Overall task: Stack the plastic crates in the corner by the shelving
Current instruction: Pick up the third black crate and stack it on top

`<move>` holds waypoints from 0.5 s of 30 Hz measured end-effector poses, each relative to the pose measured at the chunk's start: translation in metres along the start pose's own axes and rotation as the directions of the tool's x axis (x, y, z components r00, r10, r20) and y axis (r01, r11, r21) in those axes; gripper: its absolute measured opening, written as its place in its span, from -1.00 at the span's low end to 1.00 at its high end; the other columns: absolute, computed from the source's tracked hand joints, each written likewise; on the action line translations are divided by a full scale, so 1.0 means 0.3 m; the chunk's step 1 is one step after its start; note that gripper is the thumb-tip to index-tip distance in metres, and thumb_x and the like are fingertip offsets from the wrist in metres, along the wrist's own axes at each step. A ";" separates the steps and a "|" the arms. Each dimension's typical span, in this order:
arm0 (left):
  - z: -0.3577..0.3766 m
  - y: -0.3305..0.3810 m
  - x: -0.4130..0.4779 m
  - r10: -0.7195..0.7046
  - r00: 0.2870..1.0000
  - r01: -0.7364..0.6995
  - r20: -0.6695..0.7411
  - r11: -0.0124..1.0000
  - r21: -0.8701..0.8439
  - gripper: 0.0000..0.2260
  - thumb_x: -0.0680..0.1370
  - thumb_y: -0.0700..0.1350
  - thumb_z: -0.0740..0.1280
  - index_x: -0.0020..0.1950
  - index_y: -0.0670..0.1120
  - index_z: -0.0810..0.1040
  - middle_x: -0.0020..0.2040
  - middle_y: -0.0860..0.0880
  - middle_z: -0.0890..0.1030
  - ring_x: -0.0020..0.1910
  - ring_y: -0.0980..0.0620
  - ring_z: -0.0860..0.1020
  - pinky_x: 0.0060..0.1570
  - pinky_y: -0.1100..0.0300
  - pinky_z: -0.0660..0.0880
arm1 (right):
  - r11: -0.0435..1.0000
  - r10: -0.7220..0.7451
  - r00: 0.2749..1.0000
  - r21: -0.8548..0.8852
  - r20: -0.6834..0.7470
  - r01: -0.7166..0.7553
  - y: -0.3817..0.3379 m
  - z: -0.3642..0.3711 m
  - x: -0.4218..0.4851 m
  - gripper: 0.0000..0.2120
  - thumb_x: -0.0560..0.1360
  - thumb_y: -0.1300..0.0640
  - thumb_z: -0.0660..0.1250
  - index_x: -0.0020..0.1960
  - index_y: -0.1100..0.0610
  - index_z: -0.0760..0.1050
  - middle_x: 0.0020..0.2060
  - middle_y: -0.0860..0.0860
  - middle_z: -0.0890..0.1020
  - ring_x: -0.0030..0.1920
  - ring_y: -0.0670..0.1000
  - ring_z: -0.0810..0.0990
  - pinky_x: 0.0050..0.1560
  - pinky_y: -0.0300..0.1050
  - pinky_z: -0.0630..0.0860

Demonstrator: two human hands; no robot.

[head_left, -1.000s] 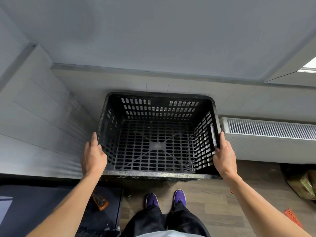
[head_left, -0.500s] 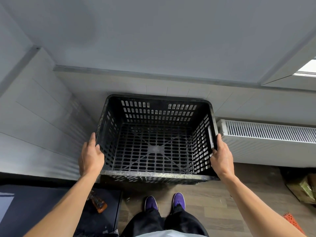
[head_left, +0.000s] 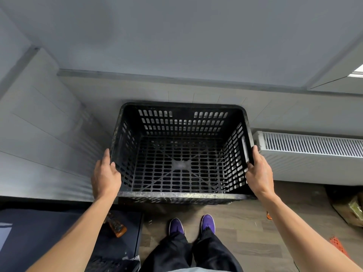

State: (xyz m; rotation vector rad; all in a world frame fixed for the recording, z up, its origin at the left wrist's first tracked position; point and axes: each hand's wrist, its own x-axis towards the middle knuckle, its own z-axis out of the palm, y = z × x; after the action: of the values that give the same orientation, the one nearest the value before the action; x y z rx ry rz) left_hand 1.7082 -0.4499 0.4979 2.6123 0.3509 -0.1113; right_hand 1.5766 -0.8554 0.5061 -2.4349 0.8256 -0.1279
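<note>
A black perforated plastic crate (head_left: 179, 196) stands in front of me at about waist height, its back against the wall, in the corner. It is empty. What it stands on is hidden beneath it. My left hand (head_left: 105, 176) grips its left wall near the front corner, thumb along the rim. My right hand (head_left: 259, 173) holds the right wall by the handle slot, with the fingers out of sight on the outside.
A white radiator (head_left: 310, 154) runs along the wall right of the crate. A grey panelled wall (head_left: 43, 146) closes the left side. A dark mat (head_left: 49, 232) with an orange object (head_left: 116, 227) lies lower left. My purple shoes (head_left: 191, 224) stand on the wooden floor; red crate piece (head_left: 338, 245) lower right.
The crate and both hands have barely shifted in view, sitting slightly lower and closer to the wall. The grip of both hands is unchanged.
</note>
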 end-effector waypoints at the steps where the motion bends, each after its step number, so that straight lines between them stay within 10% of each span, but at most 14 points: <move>1: 0.002 -0.003 -0.002 -0.004 1.000 0.004 -0.001 1.000 0.000 -0.54 0.67 -0.13 0.15 0.57 0.03 0.20 0.26 -0.15 0.49 0.11 -0.27 0.53 0.07 -0.16 0.53 | 1.000 -0.001 1.000 0.003 -0.001 0.001 0.000 0.002 -0.003 -0.28 0.52 0.42 0.24 0.59 0.11 0.05 0.29 0.18 0.50 0.27 0.17 0.47 0.28 0.10 0.42; 15: 0.007 -0.007 -0.014 -0.018 1.000 0.017 0.023 0.999 0.040 -0.51 0.66 -0.16 0.16 0.58 0.07 0.18 0.28 -0.15 0.49 0.12 -0.26 0.53 0.06 -0.13 0.50 | 1.000 0.005 0.999 0.025 0.033 -0.006 -0.004 -0.020 -0.026 -0.23 0.50 0.45 0.22 0.59 0.06 0.03 0.36 0.16 0.46 0.31 0.15 0.48 0.33 0.12 0.44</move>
State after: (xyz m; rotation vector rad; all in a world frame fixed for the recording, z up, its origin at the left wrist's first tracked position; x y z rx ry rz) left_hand 1.7036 -0.4503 0.4956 2.6453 0.3669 -0.1559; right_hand 1.5693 -0.8529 0.5126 -2.4047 0.8120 -0.0958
